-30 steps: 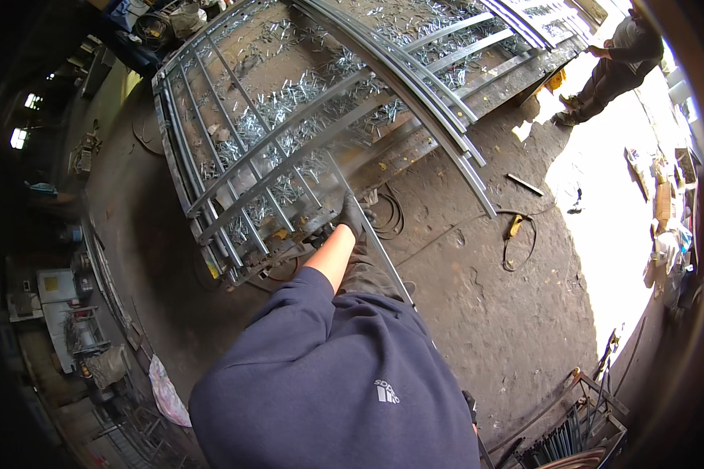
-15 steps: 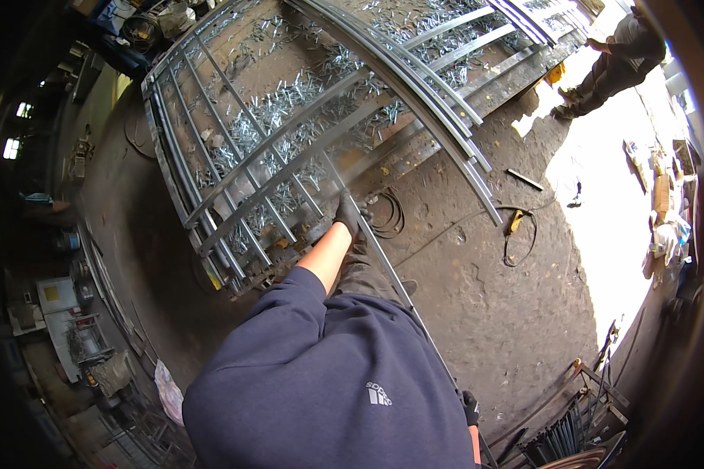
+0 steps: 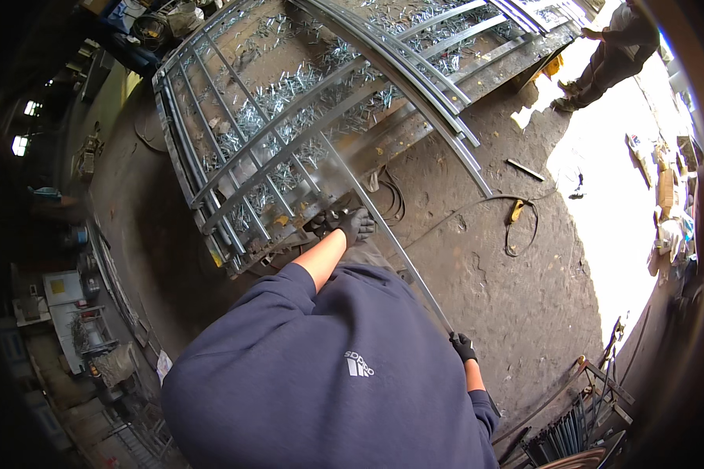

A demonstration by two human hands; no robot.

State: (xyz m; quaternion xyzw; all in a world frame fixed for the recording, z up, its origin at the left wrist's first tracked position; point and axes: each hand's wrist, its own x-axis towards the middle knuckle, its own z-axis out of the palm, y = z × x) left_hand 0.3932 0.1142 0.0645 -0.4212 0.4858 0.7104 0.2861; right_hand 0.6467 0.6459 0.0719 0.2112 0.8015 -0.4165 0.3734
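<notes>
A long, thin metal bar [image 3: 403,254] slants from the edge of the metal frame [image 3: 289,148] down toward my right side. My right hand [image 3: 463,346], in a dark glove, is closed around its lower part. My left hand [image 3: 357,226], also gloved, is off the bar, just left of it, with its fingers stretched out and nothing seen in them. It is near the front edge of the worktable [image 3: 391,152]. The bar's upper end meets the lowest crosspiece of the frame.
Short metal offcuts [image 3: 289,90] litter the worktable. On the floor are a cable with a yellow handle [image 3: 516,209], a loose metal piece [image 3: 526,170] and a coiled hose [image 3: 395,199]. Another person [image 3: 610,62] stands at the far right. Dark rods [image 3: 567,430] are racked at lower right.
My left hand has let go of the bar and moved slightly down, to its left. My right hand, still on the bar, has come up and forward into fuller view.
</notes>
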